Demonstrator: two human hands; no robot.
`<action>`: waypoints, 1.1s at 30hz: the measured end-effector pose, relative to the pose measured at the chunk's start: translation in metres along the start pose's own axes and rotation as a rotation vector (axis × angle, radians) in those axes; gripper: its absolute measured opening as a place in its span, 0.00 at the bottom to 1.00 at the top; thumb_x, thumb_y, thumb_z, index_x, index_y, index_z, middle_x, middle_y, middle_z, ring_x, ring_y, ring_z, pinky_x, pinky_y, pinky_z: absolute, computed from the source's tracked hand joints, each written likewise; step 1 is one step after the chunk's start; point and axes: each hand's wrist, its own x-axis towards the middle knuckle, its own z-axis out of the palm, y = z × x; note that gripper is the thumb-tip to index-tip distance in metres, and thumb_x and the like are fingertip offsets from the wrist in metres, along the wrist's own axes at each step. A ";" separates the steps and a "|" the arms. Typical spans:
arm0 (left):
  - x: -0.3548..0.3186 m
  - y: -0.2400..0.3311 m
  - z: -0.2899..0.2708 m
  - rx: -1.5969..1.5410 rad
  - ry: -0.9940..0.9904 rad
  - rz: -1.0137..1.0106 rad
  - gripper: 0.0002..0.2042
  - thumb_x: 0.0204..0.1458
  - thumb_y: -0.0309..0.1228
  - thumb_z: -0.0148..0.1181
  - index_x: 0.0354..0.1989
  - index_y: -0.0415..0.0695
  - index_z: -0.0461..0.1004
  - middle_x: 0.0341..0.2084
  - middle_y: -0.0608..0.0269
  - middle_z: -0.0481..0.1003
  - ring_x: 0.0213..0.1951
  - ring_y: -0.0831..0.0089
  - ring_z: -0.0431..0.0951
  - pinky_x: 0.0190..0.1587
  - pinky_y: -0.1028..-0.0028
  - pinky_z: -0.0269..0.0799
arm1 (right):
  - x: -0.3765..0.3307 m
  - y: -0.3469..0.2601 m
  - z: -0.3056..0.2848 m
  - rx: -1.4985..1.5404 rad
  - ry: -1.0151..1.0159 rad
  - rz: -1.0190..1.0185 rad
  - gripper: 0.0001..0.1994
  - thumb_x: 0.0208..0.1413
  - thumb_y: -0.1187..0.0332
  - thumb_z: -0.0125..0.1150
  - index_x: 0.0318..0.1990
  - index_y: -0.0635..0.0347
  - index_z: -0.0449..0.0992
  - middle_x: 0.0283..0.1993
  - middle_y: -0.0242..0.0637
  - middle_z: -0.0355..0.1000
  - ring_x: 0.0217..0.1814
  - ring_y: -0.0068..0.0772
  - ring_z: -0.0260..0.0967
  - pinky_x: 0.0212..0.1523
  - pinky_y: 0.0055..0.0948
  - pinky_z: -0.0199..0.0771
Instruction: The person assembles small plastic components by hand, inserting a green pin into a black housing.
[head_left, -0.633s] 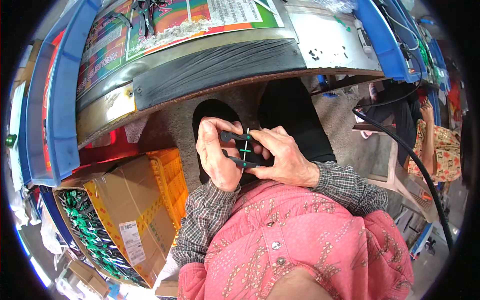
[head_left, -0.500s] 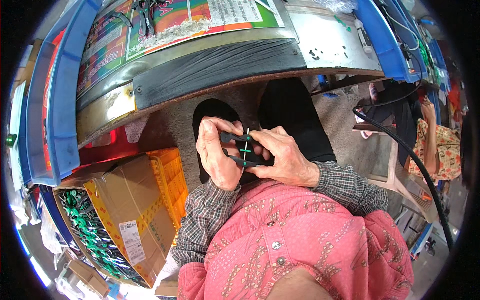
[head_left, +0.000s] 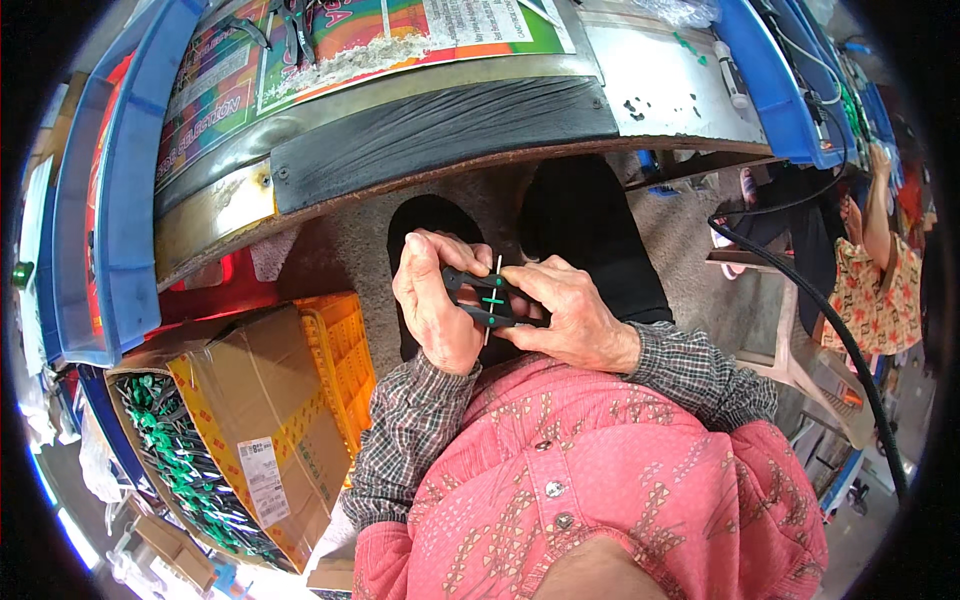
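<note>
Above my lap, both hands hold a small black clamp-like part [head_left: 470, 280] with two dark arms. A thin white rod [head_left: 499, 264] crosses the arms, with a green crosspiece [head_left: 493, 300] between them and green dots where it passes through. My left hand [head_left: 432, 305] is curled around the left ends of the arms. On the other side, my right hand [head_left: 578, 315] pinches the right ends between thumb and fingers. Some fingertips are hidden behind the part.
A workbench edge [head_left: 440, 135] runs ahead, with pliers [head_left: 297, 35] on it. Blue bins [head_left: 130, 200] stand at left and right. By my left side are an orange crate [head_left: 338, 360] and a cardboard box [head_left: 265, 420] of black-green parts. A black cable [head_left: 800, 290] hangs right, near another person.
Both hands keep their grip, and the black arms have shifted slightly. At the far right, the other person's arm has risen.
</note>
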 end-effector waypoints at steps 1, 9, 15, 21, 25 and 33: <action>0.000 0.000 0.000 0.000 0.001 0.000 0.19 0.66 0.42 0.38 0.24 0.43 0.61 0.18 0.63 0.62 0.25 0.73 0.63 0.36 0.67 0.65 | 0.000 0.000 0.000 0.005 0.003 -0.003 0.23 0.37 0.69 0.70 0.44 0.62 0.73 0.26 0.34 0.68 0.27 0.35 0.66 0.34 0.32 0.61; 0.001 -0.003 -0.003 -0.025 -0.057 0.005 0.21 0.66 0.46 0.37 0.23 0.45 0.61 0.15 0.66 0.60 0.21 0.75 0.60 0.32 0.69 0.63 | -0.001 0.002 0.003 0.004 0.015 -0.026 0.19 0.38 0.69 0.69 0.40 0.61 0.74 0.23 0.33 0.68 0.26 0.36 0.68 0.33 0.33 0.64; -0.001 -0.002 -0.004 -0.045 -0.007 -0.064 0.23 0.66 0.48 0.34 0.25 0.44 0.61 0.14 0.66 0.60 0.21 0.75 0.60 0.32 0.69 0.64 | -0.002 0.003 0.004 0.003 -0.011 -0.006 0.14 0.40 0.69 0.68 0.35 0.62 0.73 0.24 0.38 0.69 0.27 0.41 0.69 0.31 0.35 0.66; 0.000 -0.003 -0.008 0.012 -0.039 -0.011 0.23 0.65 0.49 0.36 0.28 0.41 0.65 0.16 0.64 0.65 0.21 0.73 0.68 0.34 0.69 0.70 | -0.003 0.001 0.006 0.047 -0.016 0.045 0.15 0.41 0.71 0.68 0.37 0.64 0.72 0.27 0.42 0.71 0.29 0.44 0.72 0.29 0.36 0.70; -0.001 -0.002 -0.006 -0.008 -0.008 -0.039 0.24 0.65 0.49 0.36 0.28 0.41 0.65 0.16 0.63 0.65 0.21 0.73 0.68 0.34 0.69 0.70 | -0.002 0.002 0.006 0.107 0.022 0.030 0.15 0.42 0.71 0.68 0.38 0.65 0.72 0.28 0.43 0.70 0.28 0.43 0.71 0.28 0.34 0.70; 0.000 -0.007 -0.009 0.025 0.006 0.005 0.25 0.65 0.50 0.35 0.28 0.41 0.65 0.14 0.64 0.65 0.19 0.75 0.67 0.32 0.70 0.70 | -0.003 0.001 0.005 0.115 -0.064 0.047 0.14 0.43 0.71 0.68 0.36 0.66 0.71 0.27 0.42 0.69 0.27 0.41 0.70 0.28 0.34 0.69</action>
